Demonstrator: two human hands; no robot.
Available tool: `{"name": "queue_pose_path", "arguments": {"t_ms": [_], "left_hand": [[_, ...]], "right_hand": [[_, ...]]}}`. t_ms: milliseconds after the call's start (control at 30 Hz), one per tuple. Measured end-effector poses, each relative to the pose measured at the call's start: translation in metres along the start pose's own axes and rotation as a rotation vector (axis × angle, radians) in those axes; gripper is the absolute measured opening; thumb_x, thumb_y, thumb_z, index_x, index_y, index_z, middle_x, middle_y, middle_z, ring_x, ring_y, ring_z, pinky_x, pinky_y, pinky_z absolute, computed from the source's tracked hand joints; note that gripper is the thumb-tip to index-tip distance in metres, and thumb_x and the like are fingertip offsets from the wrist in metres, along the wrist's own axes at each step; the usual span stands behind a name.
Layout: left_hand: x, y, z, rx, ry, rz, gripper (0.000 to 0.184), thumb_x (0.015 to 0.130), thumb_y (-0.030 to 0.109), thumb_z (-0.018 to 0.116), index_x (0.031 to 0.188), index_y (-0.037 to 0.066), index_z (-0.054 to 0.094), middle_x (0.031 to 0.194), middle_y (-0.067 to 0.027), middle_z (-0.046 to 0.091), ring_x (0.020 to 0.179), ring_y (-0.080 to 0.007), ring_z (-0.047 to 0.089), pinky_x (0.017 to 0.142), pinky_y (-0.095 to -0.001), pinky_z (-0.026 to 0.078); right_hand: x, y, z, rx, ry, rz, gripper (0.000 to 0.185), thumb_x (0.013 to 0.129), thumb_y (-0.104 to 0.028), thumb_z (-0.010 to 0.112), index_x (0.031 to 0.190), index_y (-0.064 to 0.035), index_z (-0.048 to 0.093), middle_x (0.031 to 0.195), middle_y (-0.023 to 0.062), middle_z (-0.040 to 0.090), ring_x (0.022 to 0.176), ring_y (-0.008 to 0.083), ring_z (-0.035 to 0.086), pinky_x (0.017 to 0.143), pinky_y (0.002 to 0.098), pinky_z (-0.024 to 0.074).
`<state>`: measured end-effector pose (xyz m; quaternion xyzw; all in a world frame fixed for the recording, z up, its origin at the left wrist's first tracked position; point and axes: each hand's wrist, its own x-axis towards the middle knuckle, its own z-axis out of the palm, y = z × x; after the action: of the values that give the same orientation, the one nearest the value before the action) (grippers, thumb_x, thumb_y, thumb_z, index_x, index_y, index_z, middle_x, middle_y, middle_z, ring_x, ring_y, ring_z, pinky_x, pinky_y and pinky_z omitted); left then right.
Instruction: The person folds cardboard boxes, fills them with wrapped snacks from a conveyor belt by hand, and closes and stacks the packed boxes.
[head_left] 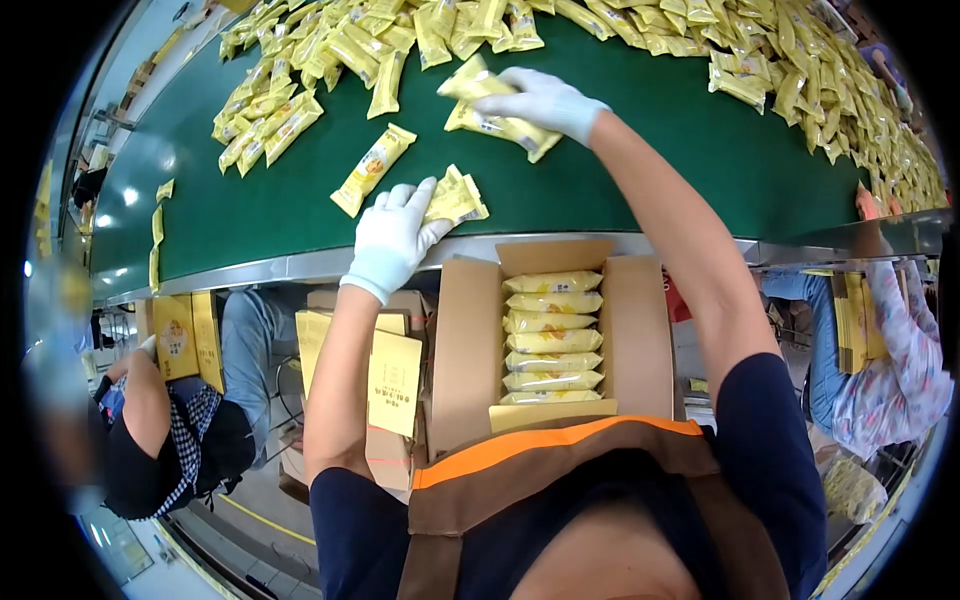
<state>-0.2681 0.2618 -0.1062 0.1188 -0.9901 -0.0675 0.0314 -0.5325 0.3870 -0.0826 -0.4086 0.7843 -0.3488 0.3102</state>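
White gloves cover both hands. Near the green table's front edge, my left hand [393, 236] has its fingers closed round yellow packets [458, 198]. Farther back and to the right, my right hand [540, 102] grips yellow packets [505, 130], one of them sticking out beyond the fingertips. A single yellow packet [373, 170] lies flat just behind my left hand. Below the table edge stands an open cardboard box [466, 340] with its flaps spread, holding a column of several yellow packets [554, 342].
Heaps of yellow packets [835, 90] cover the back and right of the green table [250, 215]. Flat yellow cartons [393, 380] lie left of the box. Co-workers sit at the left [215, 440] and right [885, 370]; one's hand [867, 202] reaches the right-hand heap.
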Motion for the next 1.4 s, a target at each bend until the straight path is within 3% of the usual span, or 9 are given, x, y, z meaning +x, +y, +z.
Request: {"name": "queue_pose_path", "arguments": {"t_ms": [267,467,633,833,933,967,1000,1267,1400], "left_hand": [[-0.008,0.019,-0.018,0.043,-0.133,-0.134,0.075,0.079,0.039,0.074,0.146,0.022,0.044,0.121,-0.0141,0.06,0.103,-0.0343,0.061,0.087,-0.0432,0.049],[-0.017,0.002,-0.007,-1.798,0.272,-0.462,0.045,0.098,0.025,0.057,0.136,0.003,0.046,0.111,-0.0108,0.061,0.097,-0.0228,0.064,0.085,-0.0366,0.054],[-0.033,0.017,-0.015,-2.209,0.203,-0.425,0.052,0.102,0.038,0.05,0.14,0.005,0.041,0.12,-0.0165,0.059,0.105,-0.034,0.062,0.091,-0.0472,0.054],[-0.047,0.088,-0.042,-1.835,0.073,-0.286,0.052,0.102,0.037,0.049,0.141,0.002,0.042,0.122,-0.0149,0.059,0.108,-0.0273,0.061,0.094,-0.0406,0.051],[-0.041,0.115,-0.055,-0.472,-0.192,0.335,0.053,0.098,0.035,0.054,0.141,0.005,0.048,0.142,-0.0189,0.05,0.124,-0.0369,0.052,0.109,-0.0403,0.039],[-0.05,0.118,-0.027,-0.407,0.078,0.448,0.062,0.092,0.039,0.055,0.146,0.012,0.042,0.128,-0.0228,0.052,0.115,-0.0408,0.052,0.099,-0.0451,0.045],[-0.044,0.137,-0.042,-0.39,-0.302,0.301,0.062,0.094,0.039,0.058,0.147,0.011,0.041,0.127,-0.0211,0.054,0.117,-0.0379,0.055,0.1,-0.0441,0.046],[-0.052,0.131,0.016,-0.19,-0.356,0.472,0.061,0.098,0.042,0.048,0.15,0.012,0.036,0.136,-0.0211,0.051,0.122,-0.0387,0.052,0.104,-0.045,0.041],[-0.042,0.124,0.036,-0.511,-0.233,0.365,0.053,0.101,0.037,0.047,0.144,0.006,0.044,0.135,-0.0175,0.056,0.122,-0.0351,0.055,0.105,-0.0406,0.041]], "right_hand": [[-0.054,-0.005,0.018,-0.929,0.084,-0.209,0.065,0.073,-0.053,0.073,0.123,-0.0138,0.057,0.113,0.0128,0.059,0.105,0.0318,0.06,0.093,0.042,0.0443],[-0.136,0.078,-0.026,-0.723,0.211,-0.031,0.085,0.076,-0.049,0.074,0.148,-0.0255,0.036,0.116,0.0162,0.058,0.11,0.034,0.058,0.094,0.0432,0.0466],[-0.2,-0.005,-0.033,-0.523,0.071,-0.421,0.08,0.07,-0.041,0.078,0.141,-0.0209,0.046,0.108,0.0171,0.06,0.102,0.0359,0.059,0.086,0.0404,0.0499],[-0.24,-0.036,0.109,-0.705,-0.298,-0.584,0.052,0.079,-0.032,0.07,0.127,-0.0174,0.054,0.096,0.0154,0.063,0.09,0.0332,0.065,0.078,0.045,0.0517],[-0.245,0.018,0.154,-0.697,0.027,-0.679,0.046,0.094,-0.022,0.046,0.14,-0.0181,0.047,0.114,0.0185,0.06,0.104,0.0348,0.061,0.088,0.0496,0.0486],[-0.242,0.031,0.163,-0.705,0.04,-0.716,0.049,0.092,-0.022,0.049,0.14,-0.0149,0.046,0.126,0.0221,0.055,0.11,0.0362,0.058,0.09,0.0497,0.0477],[-0.252,-0.002,0.136,-0.575,-0.321,-0.454,0.049,0.092,-0.021,0.05,0.139,-0.0111,0.046,0.133,0.0241,0.05,0.114,0.0361,0.057,0.09,0.0495,0.0476],[-0.3,-0.02,0.03,-0.682,-0.466,-0.379,0.039,0.089,-0.015,0.051,0.126,-0.0204,0.059,0.129,0.0059,0.059,0.122,0.0234,0.054,0.099,0.0409,0.0437],[-0.286,0.013,0.034,-0.901,-0.457,-0.694,0.035,0.083,-0.017,0.062,0.118,-0.0206,0.064,0.115,-0.0002,0.063,0.116,0.0201,0.055,0.097,0.0387,0.0432]]}}
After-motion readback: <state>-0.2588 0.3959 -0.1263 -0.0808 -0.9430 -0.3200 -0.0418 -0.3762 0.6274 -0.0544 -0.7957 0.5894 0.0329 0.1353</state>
